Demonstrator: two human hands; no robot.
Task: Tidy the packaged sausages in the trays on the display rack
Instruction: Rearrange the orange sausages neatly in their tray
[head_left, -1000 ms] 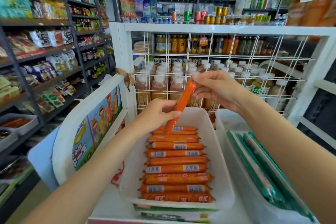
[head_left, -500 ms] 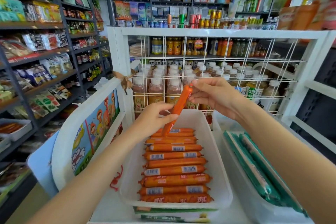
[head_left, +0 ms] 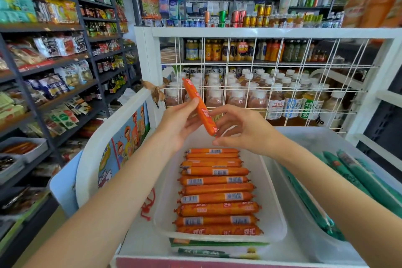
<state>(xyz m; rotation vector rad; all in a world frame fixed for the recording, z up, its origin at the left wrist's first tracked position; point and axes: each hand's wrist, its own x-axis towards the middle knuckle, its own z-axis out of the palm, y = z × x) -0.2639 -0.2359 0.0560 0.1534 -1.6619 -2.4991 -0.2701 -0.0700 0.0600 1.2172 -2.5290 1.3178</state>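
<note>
A single orange packaged sausage (head_left: 199, 104) is held up above the far end of a white tray (head_left: 274, 191), tilted with its top end toward the upper left. My left hand (head_left: 176, 124) grips it around the middle. My right hand (head_left: 245, 130) curls its thumb and fingers around the lower end. In the tray below lies a neat row of several orange sausages (head_left: 217, 189), crosswise and side by side, some with barcodes facing up.
A second clear tray (head_left: 304, 222) to the right holds long green packaged sausages (head_left: 356, 180). A white wire grid (head_left: 261, 72) with drink bottles behind it closes the rack's back. A printed white side panel (head_left: 121, 148) stands at left, with dark shop shelves (head_left: 54, 61) beyond it.
The sausage has swung over: its top end leaned right before and now leans left. My right hand dropped from the top end to the lower end, and my left hand shifted to the middle.
</note>
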